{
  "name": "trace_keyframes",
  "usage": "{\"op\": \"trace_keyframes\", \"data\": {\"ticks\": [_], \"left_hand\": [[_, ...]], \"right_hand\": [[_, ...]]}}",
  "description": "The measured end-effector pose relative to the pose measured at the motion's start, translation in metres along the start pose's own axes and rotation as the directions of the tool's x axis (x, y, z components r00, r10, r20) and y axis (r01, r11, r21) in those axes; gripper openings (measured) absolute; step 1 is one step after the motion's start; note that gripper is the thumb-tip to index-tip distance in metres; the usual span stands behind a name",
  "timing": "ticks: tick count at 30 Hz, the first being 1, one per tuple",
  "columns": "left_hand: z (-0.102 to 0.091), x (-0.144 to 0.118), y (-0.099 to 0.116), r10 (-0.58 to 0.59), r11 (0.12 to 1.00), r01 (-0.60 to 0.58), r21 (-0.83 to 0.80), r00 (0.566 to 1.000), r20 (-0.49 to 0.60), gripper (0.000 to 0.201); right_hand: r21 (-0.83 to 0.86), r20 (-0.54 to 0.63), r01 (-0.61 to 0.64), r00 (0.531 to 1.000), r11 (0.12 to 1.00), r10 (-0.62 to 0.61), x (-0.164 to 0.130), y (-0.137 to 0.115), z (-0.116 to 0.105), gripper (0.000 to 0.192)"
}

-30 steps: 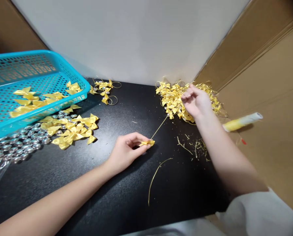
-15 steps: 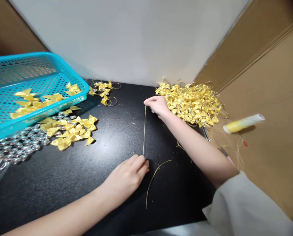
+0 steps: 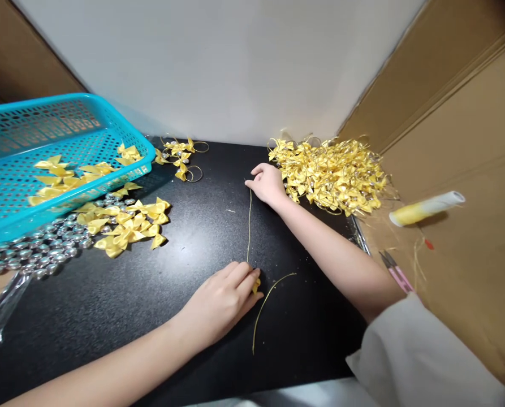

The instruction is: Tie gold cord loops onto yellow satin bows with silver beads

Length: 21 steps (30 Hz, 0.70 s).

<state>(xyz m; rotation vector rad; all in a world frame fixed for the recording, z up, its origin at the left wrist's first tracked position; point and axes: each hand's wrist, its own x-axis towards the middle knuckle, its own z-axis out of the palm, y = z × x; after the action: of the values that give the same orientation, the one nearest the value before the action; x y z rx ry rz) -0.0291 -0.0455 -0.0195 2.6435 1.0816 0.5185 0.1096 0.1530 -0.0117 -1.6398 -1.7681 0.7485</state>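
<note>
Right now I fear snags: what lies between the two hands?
In the head view, a gold cord runs from the left hand toward the right hand over the black tabletop.

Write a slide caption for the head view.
Left hand holding a partly hidden yellow ribbon, gold cord running toward the right hand, over a black tabletop.

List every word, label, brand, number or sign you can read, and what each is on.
No readable text.
Perforated turquoise plastic basket: cut-out wall pattern, too blurred to tell whether it forms letters.
Yellow-and-white cylinder: no marking visible.
Pink-handled metal snips: any marking is too small to read.
</note>
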Motion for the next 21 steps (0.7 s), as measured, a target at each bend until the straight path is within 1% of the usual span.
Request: {"op": "trace_keyframes", "data": {"ticks": [2, 3, 4, 5, 6, 7, 8, 10, 11, 13, 14, 16, 19, 21], "left_hand": [[-0.007, -0.002, -0.001, -0.02, 0.996, 0.019, -0.088, 1.0, -0.007, 0.034], [-0.012, -0.004, -0.002, -0.036, 0.99, 0.036, -0.134, 0.999, 0.001, 0.038], [-0.018, -0.005, -0.004, -0.053, 0.984, 0.053, -0.169, 0.999, 0.004, 0.039], [-0.023, -0.007, -0.006, -0.072, 0.98, 0.07, -0.187, 0.997, -0.001, 0.038], [-0.028, -0.008, -0.009, -0.093, 0.976, 0.093, -0.197, 0.996, 0.005, 0.035], [-0.032, -0.01, -0.012, -0.109, 0.973, 0.105, -0.204, 0.994, -0.01, 0.033], [-0.036, -0.011, -0.014, -0.118, 0.97, 0.11, -0.216, 0.993, -0.026, 0.03], [-0.039, -0.013, -0.017, -0.134, 0.966, 0.115, -0.231, 0.989, -0.065, 0.024], [-0.039, -0.013, -0.016, -0.138, 0.964, 0.116, -0.24, 0.988, -0.076, 0.021], [-0.037, -0.014, -0.012, -0.141, 0.958, 0.119, -0.26, 0.988, -0.067, 0.018], [-0.035, -0.015, -0.008, -0.142, 0.953, 0.123, -0.277, 0.989, -0.048, 0.018], [-0.032, -0.018, 0.0, -0.151, 0.934, 0.145, -0.327, 0.988, 0.007, 0.02], [-0.028, -0.02, 0.008, -0.162, 0.895, 0.191, -0.403, 0.981, 0.104, 0.018], [-0.027, -0.019, 0.009, -0.166, 0.887, 0.206, -0.413, 0.977, 0.131, 0.019]], "right_hand": [[0.001, 0.062, 0.084, 0.995, 0.996, -0.084, -0.025, -0.004, -0.018, 0.012], [-0.016, 0.167, 0.219, 0.963, 0.976, -0.213, -0.041, -0.005, -0.029, 0.009], [-0.028, 0.319, 0.34, 0.894, 0.94, -0.314, -0.058, -0.006, -0.042, 0.008], [-0.034, 0.495, 0.425, 0.793, 0.904, -0.355, -0.075, -0.007, -0.055, 0.01], [-0.059, 0.648, 0.483, 0.684, 0.874, -0.334, -0.092, -0.006, -0.067, 0.013], [-0.116, 0.742, 0.511, 0.615, 0.852, -0.268, -0.108, -0.005, -0.078, 0.015], [-0.197, 0.781, 0.528, 0.594, 0.826, -0.193, -0.121, -0.003, -0.086, 0.017], [-0.31, 0.814, 0.566, 0.573, 0.764, -0.094, -0.14, 0.001, -0.094, 0.006], [-0.343, 0.818, 0.577, 0.572, 0.741, -0.066, -0.147, 0.003, -0.095, 0.006], [-0.38, 0.815, 0.582, 0.578, 0.719, -0.037, -0.156, 0.006, -0.095, 0.015], [-0.39, 0.807, 0.573, 0.59, 0.721, -0.032, -0.159, 0.006, -0.096, 0.016], [-0.373, 0.781, 0.526, 0.623, 0.764, -0.047, -0.166, 0.005, -0.097, 0.015], [-0.256, 0.719, 0.406, 0.687, 0.877, -0.108, -0.176, 0.001, -0.1, 0.013], [-0.175, 0.666, 0.33, 0.733, 0.927, -0.136, -0.181, -0.001, -0.098, 0.011]]}}
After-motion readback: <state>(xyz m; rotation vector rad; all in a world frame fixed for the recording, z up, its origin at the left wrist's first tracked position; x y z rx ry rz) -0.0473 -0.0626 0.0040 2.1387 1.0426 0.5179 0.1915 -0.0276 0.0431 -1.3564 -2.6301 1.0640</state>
